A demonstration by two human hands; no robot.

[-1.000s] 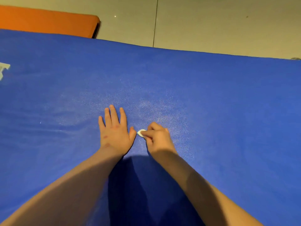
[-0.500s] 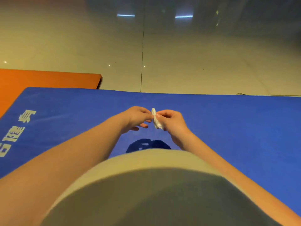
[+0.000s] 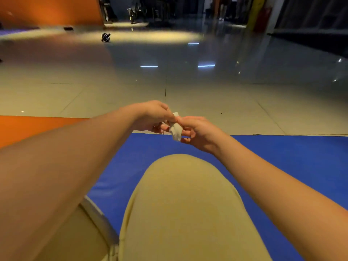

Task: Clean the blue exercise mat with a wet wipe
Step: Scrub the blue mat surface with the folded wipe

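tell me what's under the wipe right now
The wipe, pinched between the left hand and right hand, hangs in the air above the far edge of the blue mat. The mat nearer the person is hidden by a knee in tan trousers.

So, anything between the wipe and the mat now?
Nothing visible. The left hand and right hand pinch the wipe above the blue mat near its far edge; bare mat lies beneath. A knee covers mat closer in.

Dim room; glaring floor; wide-angle warp
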